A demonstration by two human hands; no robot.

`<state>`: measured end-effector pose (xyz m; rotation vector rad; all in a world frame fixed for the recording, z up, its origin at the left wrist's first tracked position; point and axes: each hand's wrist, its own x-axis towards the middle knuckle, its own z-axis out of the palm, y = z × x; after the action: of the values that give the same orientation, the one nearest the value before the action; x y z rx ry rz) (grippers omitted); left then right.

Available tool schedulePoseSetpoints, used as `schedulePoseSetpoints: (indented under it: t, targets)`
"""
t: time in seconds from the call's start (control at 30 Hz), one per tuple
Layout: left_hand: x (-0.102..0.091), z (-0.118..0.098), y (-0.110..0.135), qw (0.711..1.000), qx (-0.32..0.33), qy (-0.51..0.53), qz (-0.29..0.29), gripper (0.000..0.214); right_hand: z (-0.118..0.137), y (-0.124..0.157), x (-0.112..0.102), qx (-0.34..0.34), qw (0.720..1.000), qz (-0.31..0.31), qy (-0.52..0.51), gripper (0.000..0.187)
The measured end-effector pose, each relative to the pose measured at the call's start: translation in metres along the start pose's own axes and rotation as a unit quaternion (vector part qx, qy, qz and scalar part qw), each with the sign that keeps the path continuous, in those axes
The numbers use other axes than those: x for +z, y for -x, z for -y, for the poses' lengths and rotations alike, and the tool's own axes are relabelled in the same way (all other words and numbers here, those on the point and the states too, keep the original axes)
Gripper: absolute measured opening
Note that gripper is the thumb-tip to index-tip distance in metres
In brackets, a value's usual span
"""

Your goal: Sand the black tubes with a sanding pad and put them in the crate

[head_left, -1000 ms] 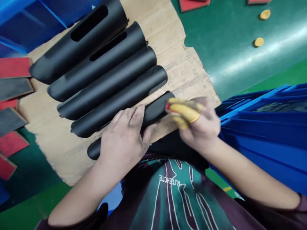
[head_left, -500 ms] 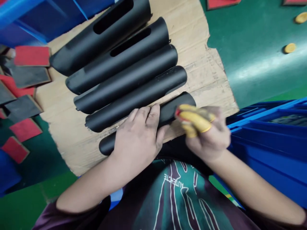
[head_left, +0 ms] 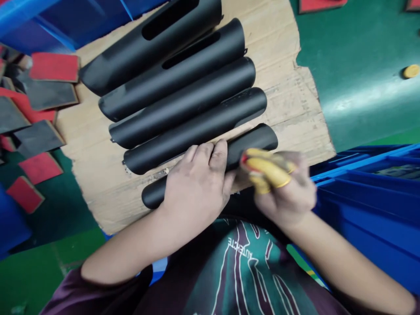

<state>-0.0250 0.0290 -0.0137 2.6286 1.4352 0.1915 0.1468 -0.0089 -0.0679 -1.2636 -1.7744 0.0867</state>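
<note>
Green bench (head_left: 357, 52) fills the far side here, a blue plastic crate (head_left: 367, 197) is pushed in at the right, and a torn cardboard sheet (head_left: 288, 109) lies across the bench, most likely to spare the parts from the hard top. Over on the left, a heap of red and grey abrasive pads (head_left: 49, 96) sits within easy reach. On the cardboard, four matte black tubular covers (head_left: 183, 103) line up side by side, the two farthest showing long slots, packed parallel, it looks, so they can't roll. And here's the fifth, the nearest black tube (head_left: 254, 140), right by the cardboard's near edge, its long axis running diagonally from lower left to upper right, rounded end at the lower left. The left hand (head_left: 195, 188) is pressed down across its middle, fingers draped over the top, pinning it to the cardboard, seemingly to keep it from rolling. The right hand (head_left: 282, 188) hovers just beside the tube's upper end, fingers curled and bunched in yellow rubber finger cots (head_left: 269, 170). A sliver of red (head_left: 243, 159) shows at the fingertips; blur hides whether anything is gripped there. Far right, a small yellow disc (head_left: 411, 71) lies on the bench.
</note>
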Motion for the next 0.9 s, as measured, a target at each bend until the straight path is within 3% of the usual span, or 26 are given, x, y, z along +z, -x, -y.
schedulePoseSetpoints:
  t: [0.1,0.27,0.4,0.5,0.73,0.9]
  targets:
    - [0.0,0.0,0.0,1.0,-0.004,-0.001,0.007,0.045,0.001,-0.004,0.0,0.016,0.999,-0.022,0.022,0.031]
    - [-0.001,-0.001,-0.001,1.0,-0.017,0.0,0.019,0.044,0.004,-0.009,0.003,-0.002,0.999,0.005,0.042,0.023]
    - [0.0,-0.002,0.0,1.0,-0.009,-0.016,0.011,0.044,0.006,-0.009,0.001,0.02,0.999,0.01,0.039,0.025]
    - [0.001,-0.003,0.001,1.0,-0.007,-0.025,0.008,0.043,0.004,-0.009,-0.005,0.003,0.998,0.048,0.035,0.03]
    - [0.001,-0.004,0.001,0.999,-0.021,-0.016,0.019,0.042,0.0,-0.009,-0.014,-0.007,0.997,0.064,0.037,0.04]
    - [0.001,-0.002,0.0,1.0,-0.017,-0.004,0.015,0.044,-0.012,-0.012,-0.016,-0.028,0.997,0.03,0.072,0.038]
